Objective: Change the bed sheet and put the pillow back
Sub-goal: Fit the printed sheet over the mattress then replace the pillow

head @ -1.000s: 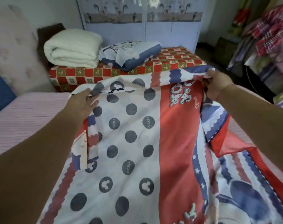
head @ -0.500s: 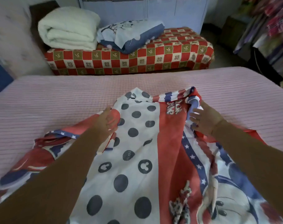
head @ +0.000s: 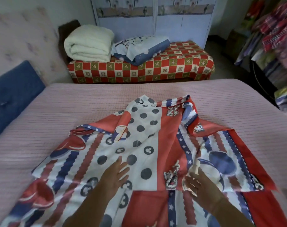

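Note:
A red, white and blue patterned bed sheet (head: 149, 138) with dark dots lies partly bunched on the pink striped mattress cover (head: 74, 102). My left hand (head: 116, 174) lies flat on the sheet near its front, fingers spread. To its right, my right hand (head: 200, 184) hovers just over or touches the sheet, fingers straight. Neither hand holds any cloth. A blue and white pillow (head: 139, 48) lies on the checkered side bed (head: 172, 69) beyond the mattress.
A folded white quilt (head: 88, 43) sits on the side bed next to the pillow. A blue headboard (head: 13, 94) stands at the left. A wardrobe (head: 152, 18) stands behind, and clothes (head: 277, 27) hang at the right.
Both hands let go of the sheet's far edge and drew back toward me. The sheet dropped onto the mattress and now lies spread wider, its far edge loose.

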Demonstrator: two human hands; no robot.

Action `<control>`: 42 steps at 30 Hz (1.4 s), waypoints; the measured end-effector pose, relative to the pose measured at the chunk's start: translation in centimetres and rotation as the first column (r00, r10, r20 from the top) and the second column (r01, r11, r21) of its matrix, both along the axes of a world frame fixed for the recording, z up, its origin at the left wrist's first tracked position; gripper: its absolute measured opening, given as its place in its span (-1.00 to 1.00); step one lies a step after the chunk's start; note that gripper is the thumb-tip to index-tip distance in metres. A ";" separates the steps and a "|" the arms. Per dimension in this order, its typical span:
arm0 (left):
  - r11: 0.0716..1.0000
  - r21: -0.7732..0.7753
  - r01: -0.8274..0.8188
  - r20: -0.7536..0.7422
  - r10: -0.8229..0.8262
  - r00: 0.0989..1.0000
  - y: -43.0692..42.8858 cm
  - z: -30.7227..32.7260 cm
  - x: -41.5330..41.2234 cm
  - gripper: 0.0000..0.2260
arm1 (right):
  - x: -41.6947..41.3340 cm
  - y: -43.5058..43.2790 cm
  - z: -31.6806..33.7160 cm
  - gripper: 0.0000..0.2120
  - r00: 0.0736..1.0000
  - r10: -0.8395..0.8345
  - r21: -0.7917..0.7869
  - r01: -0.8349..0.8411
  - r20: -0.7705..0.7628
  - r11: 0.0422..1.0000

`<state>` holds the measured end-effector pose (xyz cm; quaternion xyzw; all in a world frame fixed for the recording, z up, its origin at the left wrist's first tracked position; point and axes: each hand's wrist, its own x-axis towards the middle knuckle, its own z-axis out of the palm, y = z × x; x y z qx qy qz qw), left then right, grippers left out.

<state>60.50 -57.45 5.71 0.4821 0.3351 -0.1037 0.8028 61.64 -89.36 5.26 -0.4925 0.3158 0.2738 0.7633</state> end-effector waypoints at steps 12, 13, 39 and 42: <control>0.999 -0.025 -0.031 -0.241 0.024 0.970 -4.0 -1.6 -27.8 -0.76 | -24.2 -3.6 -2.4 -0.69 0.982 -0.107 -0.063 0.098 -0.156 0.993; 0.999 -0.024 -0.030 -0.266 0.022 0.964 -4.9 -2.2 -29.7 -0.78 | -26.0 -4.1 -2.9 -0.67 0.980 -0.112 -0.071 0.102 -0.164 0.992; 0.764 -0.221 0.607 -0.244 -0.646 0.724 -38.6 -8.3 -48.7 -0.79 | -55.7 -20.2 -9.2 -0.75 0.847 -0.488 -0.148 0.466 -0.212 0.873; 0.695 -0.146 0.704 -0.164 -0.718 0.676 -42.0 -8.3 -50.0 -0.85 | -58.1 -23.2 -9.2 -0.77 0.819 -0.522 -0.136 0.505 -0.238 0.853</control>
